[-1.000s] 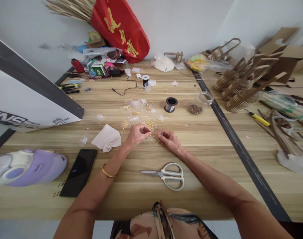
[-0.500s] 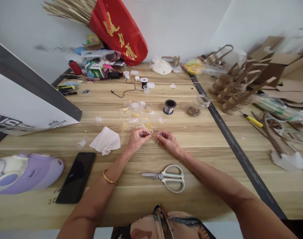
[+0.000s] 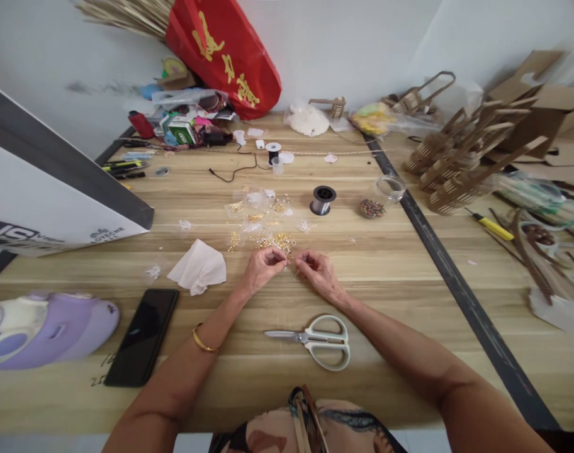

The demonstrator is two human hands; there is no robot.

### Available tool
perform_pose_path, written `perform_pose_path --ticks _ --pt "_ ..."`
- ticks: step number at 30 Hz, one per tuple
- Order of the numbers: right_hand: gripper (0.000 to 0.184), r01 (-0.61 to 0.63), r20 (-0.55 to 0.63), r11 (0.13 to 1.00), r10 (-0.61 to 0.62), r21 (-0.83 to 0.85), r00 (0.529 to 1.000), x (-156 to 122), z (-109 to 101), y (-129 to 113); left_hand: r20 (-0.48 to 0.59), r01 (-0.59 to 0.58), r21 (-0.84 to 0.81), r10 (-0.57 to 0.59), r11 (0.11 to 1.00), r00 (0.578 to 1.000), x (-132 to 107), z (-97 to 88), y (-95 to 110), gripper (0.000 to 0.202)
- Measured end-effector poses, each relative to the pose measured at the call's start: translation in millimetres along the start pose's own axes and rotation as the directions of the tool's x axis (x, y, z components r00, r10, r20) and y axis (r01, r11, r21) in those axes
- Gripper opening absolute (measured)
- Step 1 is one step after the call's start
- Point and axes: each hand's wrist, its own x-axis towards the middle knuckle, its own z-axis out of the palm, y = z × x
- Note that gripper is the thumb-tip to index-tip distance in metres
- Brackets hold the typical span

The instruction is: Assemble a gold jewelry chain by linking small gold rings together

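Observation:
My left hand [image 3: 264, 269] is closed in a pinch at the near edge of a scatter of gold and silver beads [image 3: 278, 240]. Whatever sits between its fingertips is too small to name. Just to the right, my right hand [image 3: 318, 270] pinches too, with a thin pale strand showing below its fingertips; its kind I cannot make out. A narrow gap separates the two sets of fingertips. Scissors [image 3: 318, 340] with pale handles lie nearer to me, blades pointing left. Beyond the beads stands a spool of fine wire [image 3: 323, 200].
A phone [image 3: 141, 336], a white tissue [image 3: 197, 267] and a purple-white device [image 3: 55, 328] lie to the left. At right are a jar of mixed beads [image 3: 372, 208], a yellow cutter [image 3: 492, 226] and several small woven baskets [image 3: 450, 179]. A red bag [image 3: 230, 63] leans at the back.
Both hands keep their pinches over nearly the same spot. The view has shifted slightly, so things at the right appear farther right.

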Motion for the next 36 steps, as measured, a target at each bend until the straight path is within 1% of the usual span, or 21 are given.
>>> perform_pose_path --ticks 6,16,19,24,30,33,36 --pt "0.027 -0.001 0.021 1.000 0.000 0.026 1.000 -0.5 -1.5 0.1 -0.018 -0.020 0.037 0.020 0.999 1.000 0.0 0.0 1.9 0.011" --pt "0.031 -0.021 0.026 0.998 0.020 0.060 0.999 -0.1 -3.4 -6.6 -0.054 -0.007 0.019 0.008 1.000 0.999 1.7 0.7 2.0 0.019" --pt "0.032 -0.019 0.024 0.998 0.018 0.067 1.000 -0.3 -3.3 -6.5 -0.058 -0.041 0.023 0.043 0.999 0.997 0.7 1.4 0.5 0.022" --pt "0.030 0.003 0.034 0.997 -0.006 0.071 0.999 -1.7 -4.0 -3.9 -0.069 -0.100 0.075 0.106 0.992 0.992 -2.1 3.5 0.2 0.024" --pt "0.028 0.024 0.016 0.999 -0.025 0.048 1.000 -4.8 -2.7 -2.6 -0.081 -0.176 0.187 0.194 0.966 0.978 -6.1 3.2 2.9 0.018" --pt "0.026 0.070 0.010 0.998 -0.070 0.004 0.998 -5.5 -1.9 -3.6 -0.071 -0.186 0.231 0.207 0.955 0.976 -7.8 2.5 5.2 0.016" --pt "0.023 0.107 0.006 0.994 -0.106 -0.038 0.994 -5.2 -1.7 -4.2 -0.070 -0.177 0.230 0.197 0.957 0.978 -8.0 2.3 5.9 0.017"
